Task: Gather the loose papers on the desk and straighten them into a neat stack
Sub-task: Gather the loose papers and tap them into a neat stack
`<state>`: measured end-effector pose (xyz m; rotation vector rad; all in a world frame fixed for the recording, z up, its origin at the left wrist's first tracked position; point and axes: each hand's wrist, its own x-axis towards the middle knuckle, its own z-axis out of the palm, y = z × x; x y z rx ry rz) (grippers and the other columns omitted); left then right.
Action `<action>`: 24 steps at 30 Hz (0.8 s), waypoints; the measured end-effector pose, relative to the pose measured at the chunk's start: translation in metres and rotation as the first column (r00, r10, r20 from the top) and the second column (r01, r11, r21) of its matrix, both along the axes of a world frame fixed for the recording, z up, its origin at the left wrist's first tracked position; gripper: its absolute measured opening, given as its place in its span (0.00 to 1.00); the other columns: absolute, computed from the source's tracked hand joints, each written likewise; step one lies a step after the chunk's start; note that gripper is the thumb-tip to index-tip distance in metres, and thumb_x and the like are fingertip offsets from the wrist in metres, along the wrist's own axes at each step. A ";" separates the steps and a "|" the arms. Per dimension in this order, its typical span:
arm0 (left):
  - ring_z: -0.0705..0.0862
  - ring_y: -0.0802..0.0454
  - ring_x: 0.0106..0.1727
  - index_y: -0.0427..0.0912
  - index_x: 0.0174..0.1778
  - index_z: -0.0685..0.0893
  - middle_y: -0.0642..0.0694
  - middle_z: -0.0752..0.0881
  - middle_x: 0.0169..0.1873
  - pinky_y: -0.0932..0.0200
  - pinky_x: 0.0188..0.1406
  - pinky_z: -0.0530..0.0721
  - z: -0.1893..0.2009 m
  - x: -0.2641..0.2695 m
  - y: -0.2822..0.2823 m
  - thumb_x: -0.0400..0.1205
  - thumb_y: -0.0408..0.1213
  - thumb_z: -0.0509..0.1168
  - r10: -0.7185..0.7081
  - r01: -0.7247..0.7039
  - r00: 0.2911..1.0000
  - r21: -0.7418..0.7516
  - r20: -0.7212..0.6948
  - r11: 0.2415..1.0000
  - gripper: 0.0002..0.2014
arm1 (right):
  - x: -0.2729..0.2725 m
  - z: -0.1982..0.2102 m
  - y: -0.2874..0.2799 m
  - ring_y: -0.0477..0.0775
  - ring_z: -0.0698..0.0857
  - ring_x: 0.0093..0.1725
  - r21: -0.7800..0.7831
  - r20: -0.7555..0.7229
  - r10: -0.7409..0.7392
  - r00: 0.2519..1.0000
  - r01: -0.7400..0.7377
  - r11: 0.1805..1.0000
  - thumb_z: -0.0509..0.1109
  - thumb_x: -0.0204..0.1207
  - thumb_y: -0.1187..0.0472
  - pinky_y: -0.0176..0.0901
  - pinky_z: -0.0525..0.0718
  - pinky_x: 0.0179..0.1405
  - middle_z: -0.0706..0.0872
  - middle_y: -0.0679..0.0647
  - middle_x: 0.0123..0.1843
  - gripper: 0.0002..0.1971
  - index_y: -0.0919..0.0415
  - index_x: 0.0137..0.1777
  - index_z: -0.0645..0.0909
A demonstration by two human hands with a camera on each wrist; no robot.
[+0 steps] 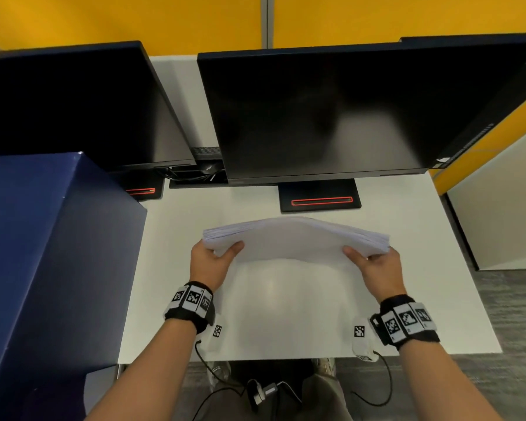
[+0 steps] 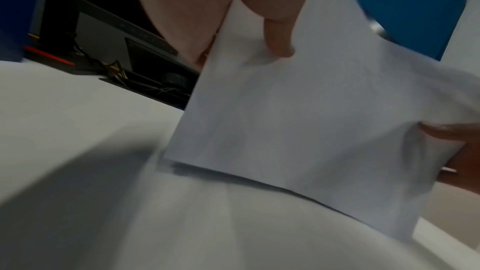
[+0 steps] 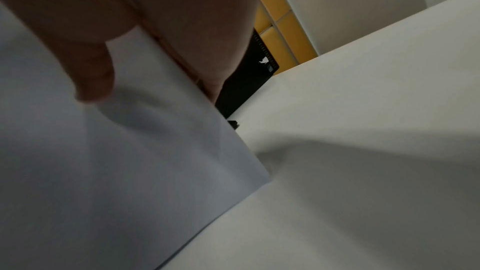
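Observation:
A stack of white papers (image 1: 295, 238) stands on its lower edge on the white desk (image 1: 286, 314), bowed upward in the middle. My left hand (image 1: 213, 259) grips its left side, thumb on the near face. My right hand (image 1: 377, 265) grips the right side the same way. In the left wrist view the papers (image 2: 298, 130) rest with their bottom edge on the desk, my left thumb pressed on the near sheet and the right hand's thumb showing at the far side. The right wrist view shows the papers (image 3: 116, 171) under my right thumb. The fingers behind the stack are hidden.
Two dark monitors (image 1: 331, 110) (image 1: 67, 107) stand at the back on black bases. A tall dark blue box (image 1: 43, 268) borders the desk's left side. The desk's right edge (image 1: 468, 268) drops to grey carpet. Cables hang below the front edge.

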<state>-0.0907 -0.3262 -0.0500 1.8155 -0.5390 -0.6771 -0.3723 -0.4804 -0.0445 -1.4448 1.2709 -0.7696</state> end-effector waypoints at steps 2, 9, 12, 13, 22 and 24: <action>0.88 0.63 0.47 0.49 0.55 0.84 0.55 0.89 0.47 0.62 0.49 0.88 0.003 -0.006 -0.002 0.67 0.36 0.84 -0.012 0.010 0.999 -0.070 -0.032 0.998 0.23 | 0.001 -0.001 0.002 0.40 0.90 0.48 0.018 0.063 -0.039 0.997 0.038 0.999 0.84 0.66 0.60 0.30 0.87 0.44 0.90 0.45 0.50 0.21 0.59 0.59 0.85; 0.85 0.43 0.49 0.61 0.44 0.79 0.51 0.84 0.45 0.47 0.47 0.88 0.031 -0.026 -0.021 0.75 0.60 0.69 0.247 -0.277 0.956 -0.208 -0.156 0.938 0.11 | 0.026 0.029 0.008 0.48 0.83 0.45 0.038 0.223 -0.285 0.932 0.284 0.958 0.80 0.63 0.45 0.30 0.81 0.41 0.83 0.50 0.48 0.25 0.58 0.54 0.77; 0.85 0.43 0.49 0.58 0.41 0.80 0.52 0.84 0.44 0.40 0.54 0.88 0.033 -0.026 -0.028 0.76 0.55 0.73 0.355 -0.388 0.915 -0.179 -0.189 0.904 0.09 | 0.036 0.031 0.002 0.54 0.82 0.45 0.051 0.159 -0.400 0.903 0.397 0.917 0.82 0.66 0.48 0.42 0.81 0.47 0.83 0.51 0.46 0.18 0.53 0.45 0.77; 0.85 0.43 0.52 0.59 0.42 0.81 0.53 0.84 0.45 0.37 0.57 0.87 0.032 -0.025 -0.029 0.76 0.56 0.72 0.354 -0.384 0.919 -0.190 -0.176 0.903 0.08 | 0.037 0.029 -0.001 0.55 0.81 0.47 0.046 0.155 -0.409 0.899 0.407 0.912 0.82 0.67 0.49 0.44 0.81 0.49 0.83 0.50 0.46 0.16 0.53 0.44 0.77; 0.85 0.71 0.50 0.52 0.67 0.79 0.61 0.84 0.52 0.67 0.50 0.86 0.018 -0.003 -0.008 0.70 0.28 0.80 0.003 -0.011 0.999 -0.154 -0.054 0.988 0.31 | 0.004 0.017 -0.013 0.43 0.85 0.55 -0.008 0.145 -0.059 0.988 0.060 0.998 0.80 0.70 0.68 0.33 0.86 0.49 0.85 0.45 0.56 0.25 0.54 0.66 0.78; 0.89 0.60 0.51 0.52 0.56 0.85 0.60 0.89 0.48 0.69 0.45 0.87 0.006 0.004 -0.002 0.67 0.30 0.83 -0.107 0.106 0.993 -0.018 -0.057 0.994 0.24 | -0.004 0.006 -0.015 0.46 0.89 0.52 0.060 0.067 0.039 0.997 -0.043 0.997 0.84 0.62 0.70 0.29 0.86 0.44 0.91 0.40 0.49 0.24 0.53 0.56 0.85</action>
